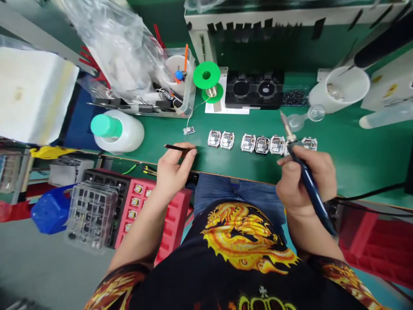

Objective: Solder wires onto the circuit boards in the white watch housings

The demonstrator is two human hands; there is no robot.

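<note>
My left hand pinches a thin black tool that looks like tweezers; its working tip is hidden or too small to make out. In my right hand is a blue soldering iron, its metal tip pointing up and away over the bench. Several opened watch cases lie in a row on the green mat, some partly behind the right hand and iron. A small loose electronic part lies beyond my left hand, at the end of solder wire from a green spool.
A white bottle with a green cap stands left, before a bin of tools. A black fixture and a white cup are at the back. Below the bench edge are red trays. A black cable runs right.
</note>
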